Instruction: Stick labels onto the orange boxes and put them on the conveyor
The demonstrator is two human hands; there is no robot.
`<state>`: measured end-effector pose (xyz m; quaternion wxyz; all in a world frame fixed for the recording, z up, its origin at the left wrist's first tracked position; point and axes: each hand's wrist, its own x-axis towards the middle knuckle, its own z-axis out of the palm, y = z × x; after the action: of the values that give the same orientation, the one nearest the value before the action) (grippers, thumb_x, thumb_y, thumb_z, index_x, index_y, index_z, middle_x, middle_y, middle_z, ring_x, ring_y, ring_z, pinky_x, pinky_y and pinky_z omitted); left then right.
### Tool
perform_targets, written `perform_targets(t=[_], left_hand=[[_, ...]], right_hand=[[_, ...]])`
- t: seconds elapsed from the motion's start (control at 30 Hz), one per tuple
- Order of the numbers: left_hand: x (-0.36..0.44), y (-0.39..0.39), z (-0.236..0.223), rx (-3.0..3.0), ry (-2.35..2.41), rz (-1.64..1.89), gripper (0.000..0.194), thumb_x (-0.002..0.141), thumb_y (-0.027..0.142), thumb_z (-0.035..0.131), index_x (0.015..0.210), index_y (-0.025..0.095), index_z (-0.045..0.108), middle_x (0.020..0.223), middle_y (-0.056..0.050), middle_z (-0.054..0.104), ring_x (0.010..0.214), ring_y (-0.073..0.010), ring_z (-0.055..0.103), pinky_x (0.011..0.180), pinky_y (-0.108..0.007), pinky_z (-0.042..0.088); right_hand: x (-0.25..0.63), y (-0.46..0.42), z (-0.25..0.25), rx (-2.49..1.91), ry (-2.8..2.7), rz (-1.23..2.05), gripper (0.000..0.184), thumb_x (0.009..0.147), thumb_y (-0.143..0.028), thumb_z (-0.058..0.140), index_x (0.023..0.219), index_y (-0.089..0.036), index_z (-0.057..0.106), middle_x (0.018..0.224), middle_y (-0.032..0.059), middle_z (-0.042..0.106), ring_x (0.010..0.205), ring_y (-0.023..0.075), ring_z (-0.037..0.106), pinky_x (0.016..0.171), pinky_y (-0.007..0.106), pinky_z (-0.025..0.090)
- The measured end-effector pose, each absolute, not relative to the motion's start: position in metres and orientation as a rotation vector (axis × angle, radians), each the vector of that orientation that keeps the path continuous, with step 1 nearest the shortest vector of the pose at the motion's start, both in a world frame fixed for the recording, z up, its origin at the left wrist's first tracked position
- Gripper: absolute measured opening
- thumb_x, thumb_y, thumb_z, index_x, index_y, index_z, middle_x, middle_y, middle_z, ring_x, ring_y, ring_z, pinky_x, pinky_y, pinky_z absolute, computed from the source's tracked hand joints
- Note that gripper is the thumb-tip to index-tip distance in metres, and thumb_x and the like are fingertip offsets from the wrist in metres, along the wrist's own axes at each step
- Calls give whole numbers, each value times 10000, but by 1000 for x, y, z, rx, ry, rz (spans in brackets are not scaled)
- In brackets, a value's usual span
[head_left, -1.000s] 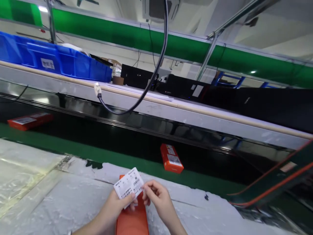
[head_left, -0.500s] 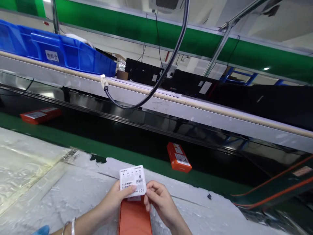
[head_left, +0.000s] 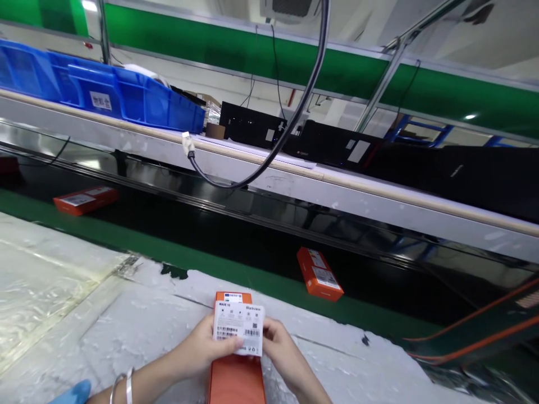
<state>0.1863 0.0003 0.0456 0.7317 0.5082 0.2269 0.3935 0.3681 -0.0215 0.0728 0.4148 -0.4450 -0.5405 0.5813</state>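
Observation:
My left hand [head_left: 202, 350] and my right hand [head_left: 281, 347] pinch the two sides of a white printed label [head_left: 238, 326] with barcodes. The label is held flat just over the far end of an orange box [head_left: 236, 381] that lies on the white-covered bench right in front of me. The fingers of both hands are closed on the label's edges. A bracelet shows on my left wrist.
A dark conveyor belt [head_left: 236, 241] runs beyond the bench's green edge, carrying two orange boxes, one at right [head_left: 319, 274] and one at left [head_left: 85, 200]. A black cable [head_left: 269, 157] hangs down in a loop. Blue bins [head_left: 105, 101] stand on the far shelf.
The label was tilted and raised; my hands have turned it level and brought it down onto the far end of the orange box. The boxes on the belt have shifted right in view.

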Motion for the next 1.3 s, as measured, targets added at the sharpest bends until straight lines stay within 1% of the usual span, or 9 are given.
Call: perform_targets(t=[0.13, 0.27, 0.43, 0.57, 0.7, 0.83, 1.0, 1.2, 1.3], left_hand=[[189, 3, 42, 1350, 601, 947, 357, 840, 357, 655, 1125, 143, 647, 1158, -111, 637, 1064, -274, 602, 934, -340, 485], [190, 2, 38, 1341, 589, 1005, 373, 831, 350, 672, 1140, 142, 648, 1174, -114, 629, 1073, -282, 597, 940, -348, 487], [187, 3, 34, 1102, 539, 916, 431, 769, 346, 754, 1126, 131, 645, 1173, -132, 626, 1106, -299, 577, 949, -361, 472], [191, 4, 29, 991, 478, 900, 470, 745, 408, 764, 1072, 94, 641, 1072, -163, 665, 986, -306, 631, 862, -374, 501], [194, 2, 26, 968, 435, 877, 546, 674, 445, 813, 1043, 77, 650, 993, -168, 684, 907, -276, 655, 778, -315, 516], [192, 3, 29, 1076, 446, 894, 602, 642, 483, 822, 1030, 51, 660, 984, -194, 681, 913, -319, 653, 793, -367, 522], [193, 4, 36, 1298, 615, 1100, 517, 765, 504, 705, 1057, 80, 656, 1043, -165, 670, 941, -294, 640, 819, -357, 513], [154, -26, 39, 1626, 752, 1192, 220, 808, 393, 677, 894, 196, 726, 931, -50, 666, 926, -220, 602, 851, -273, 459], [72, -68, 24, 1656, 998, 1322, 247, 859, 404, 611, 735, 213, 708, 752, -16, 641, 794, -180, 595, 757, -227, 452]], right_hand=[[375, -26, 86, -1206, -1390, 1130, 394, 855, -531, 609, 902, -144, 667, 689, 32, 626, 609, 165, 542, 551, 241, 383], [370, -32, 92, -1249, -1432, 945, 347, 821, -491, 675, 912, -156, 658, 818, 56, 661, 766, 220, 589, 698, 287, 431], [368, -33, 92, -1113, -1307, 1268, 338, 789, -460, 736, 721, -145, 634, 671, 14, 599, 631, 139, 506, 601, 218, 385], [361, -34, 72, -920, -1019, 1555, 375, 701, -440, 829, 678, -154, 588, 624, -6, 578, 553, 102, 487, 541, 184, 367], [341, -34, 50, -925, -948, 1582, 335, 675, -445, 832, 763, -172, 659, 744, 39, 647, 664, 189, 595, 668, 285, 473], [338, -28, 50, -1022, -1145, 1426, 354, 611, -455, 864, 723, -161, 702, 716, 62, 655, 696, 251, 601, 700, 346, 488], [363, -27, 68, -1147, -1287, 1099, 477, 766, -617, 686, 898, -159, 685, 693, 41, 629, 594, 171, 524, 527, 245, 407], [364, -44, 69, -1300, -1424, 1021, 536, 648, -673, 727, 632, -172, 537, 569, -5, 544, 526, 136, 476, 494, 229, 365], [376, -44, 55, -1379, -1408, 1105, 561, 599, -681, 732, 608, -179, 481, 494, -32, 492, 429, 102, 409, 410, 209, 278]])
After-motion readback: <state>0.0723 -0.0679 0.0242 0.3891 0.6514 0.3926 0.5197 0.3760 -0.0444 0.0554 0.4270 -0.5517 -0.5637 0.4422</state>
